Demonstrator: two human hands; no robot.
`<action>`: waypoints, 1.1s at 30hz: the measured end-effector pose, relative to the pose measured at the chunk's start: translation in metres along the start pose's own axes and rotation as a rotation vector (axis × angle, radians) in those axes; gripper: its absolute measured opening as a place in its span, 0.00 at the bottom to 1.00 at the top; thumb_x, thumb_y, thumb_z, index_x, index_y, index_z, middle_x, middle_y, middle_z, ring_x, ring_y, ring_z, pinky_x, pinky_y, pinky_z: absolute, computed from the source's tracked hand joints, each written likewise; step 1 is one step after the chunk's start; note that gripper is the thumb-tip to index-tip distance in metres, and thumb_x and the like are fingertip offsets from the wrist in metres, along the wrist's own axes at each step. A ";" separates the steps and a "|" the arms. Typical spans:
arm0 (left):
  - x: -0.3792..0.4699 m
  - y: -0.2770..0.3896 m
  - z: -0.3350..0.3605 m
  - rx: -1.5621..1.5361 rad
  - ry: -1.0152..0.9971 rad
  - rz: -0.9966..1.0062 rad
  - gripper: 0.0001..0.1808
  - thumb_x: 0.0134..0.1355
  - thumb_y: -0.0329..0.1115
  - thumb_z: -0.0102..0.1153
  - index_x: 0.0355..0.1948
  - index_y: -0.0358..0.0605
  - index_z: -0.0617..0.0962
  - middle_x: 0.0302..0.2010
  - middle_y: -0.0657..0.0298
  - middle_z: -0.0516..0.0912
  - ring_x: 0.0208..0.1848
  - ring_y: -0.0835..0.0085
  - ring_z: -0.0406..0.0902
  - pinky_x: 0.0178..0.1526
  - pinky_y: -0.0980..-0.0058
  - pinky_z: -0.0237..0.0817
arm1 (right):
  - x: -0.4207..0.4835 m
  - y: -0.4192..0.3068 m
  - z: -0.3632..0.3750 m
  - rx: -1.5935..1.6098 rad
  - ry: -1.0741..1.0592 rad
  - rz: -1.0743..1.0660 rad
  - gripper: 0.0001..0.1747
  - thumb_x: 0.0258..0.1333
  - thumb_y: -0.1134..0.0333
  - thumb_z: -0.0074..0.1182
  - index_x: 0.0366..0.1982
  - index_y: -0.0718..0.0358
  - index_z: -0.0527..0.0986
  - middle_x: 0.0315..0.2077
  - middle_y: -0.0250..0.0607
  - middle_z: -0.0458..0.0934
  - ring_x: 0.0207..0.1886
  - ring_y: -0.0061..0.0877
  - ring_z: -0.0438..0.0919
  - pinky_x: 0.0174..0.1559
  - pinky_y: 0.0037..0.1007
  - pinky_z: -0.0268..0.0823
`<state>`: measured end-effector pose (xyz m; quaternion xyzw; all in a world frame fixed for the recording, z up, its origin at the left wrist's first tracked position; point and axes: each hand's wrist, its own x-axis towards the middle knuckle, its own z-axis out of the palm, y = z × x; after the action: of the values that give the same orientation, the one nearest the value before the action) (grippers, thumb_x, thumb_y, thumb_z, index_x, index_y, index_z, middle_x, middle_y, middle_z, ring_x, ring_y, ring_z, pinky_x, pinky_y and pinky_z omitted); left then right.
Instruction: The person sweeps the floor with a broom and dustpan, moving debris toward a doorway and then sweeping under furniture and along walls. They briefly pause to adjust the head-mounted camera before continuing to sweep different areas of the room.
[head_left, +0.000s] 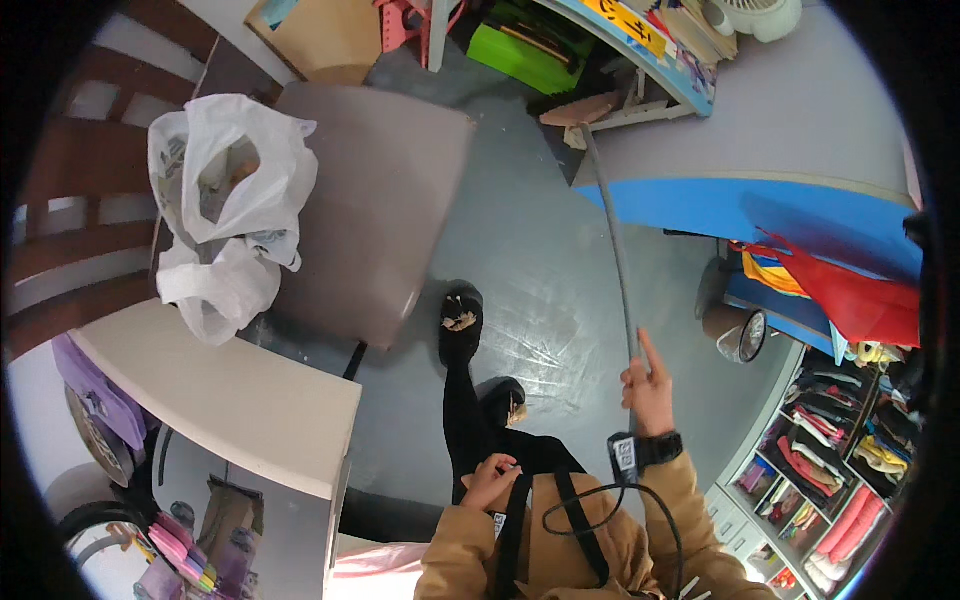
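Note:
My right hand (649, 396) grips the grey pole (616, 240) of a broom, with the index finger stretched along it. At the far end, the broom's pinkish head (579, 111) lies by the foot of a table, its pale bristles (576, 138) low at the floor. Close to my waist, my left hand (491, 481) hovers with loosely bent fingers and no visible object in it. Both black shoes (460, 322) stand on the grey floor (525, 247), left of the pole.
White plastic bags (251, 187) rest on a brown chair seat (367, 172) at left. A cream tabletop (225, 397) juts in below it. A green box (529, 52) sits under the far table. Rightward are a blue-edged desk (750, 199), a waste bin (739, 334) and clothes shelves (817, 450).

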<state>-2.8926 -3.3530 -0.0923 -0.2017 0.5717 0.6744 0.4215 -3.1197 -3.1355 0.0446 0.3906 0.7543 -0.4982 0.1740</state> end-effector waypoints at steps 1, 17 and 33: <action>0.000 0.000 -0.001 -0.023 0.006 -0.003 0.13 0.54 0.35 0.64 0.38 0.43 0.76 0.27 0.66 0.78 0.27 0.80 0.73 0.28 0.82 0.63 | 0.015 -0.008 0.002 -0.093 0.059 0.042 0.26 0.61 0.67 0.43 0.62 0.52 0.63 0.16 0.28 0.66 0.16 0.13 0.62 0.17 0.19 0.57; 0.008 0.023 -0.027 -0.034 0.007 -0.058 0.12 0.56 0.36 0.61 0.40 0.45 0.77 0.30 0.66 0.78 0.30 0.79 0.73 0.31 0.81 0.63 | 0.186 -0.068 -0.031 -0.433 -0.071 0.094 0.25 0.59 0.63 0.45 0.59 0.54 0.66 0.18 0.38 0.74 0.18 0.23 0.74 0.22 0.28 0.66; 0.015 0.049 -0.054 0.024 -0.139 -0.288 0.11 0.59 0.35 0.57 0.42 0.46 0.75 0.37 0.67 0.77 0.41 0.79 0.72 0.45 0.80 0.62 | 0.087 -0.006 0.060 -0.333 -0.135 -0.093 0.22 0.62 0.62 0.44 0.58 0.47 0.67 0.34 0.48 0.70 0.37 0.38 0.69 0.38 0.34 0.63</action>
<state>-2.9518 -3.3980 -0.0886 -0.2292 0.5145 0.6124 0.5547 -3.1870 -3.1541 -0.0348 0.2866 0.8301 -0.3993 0.2633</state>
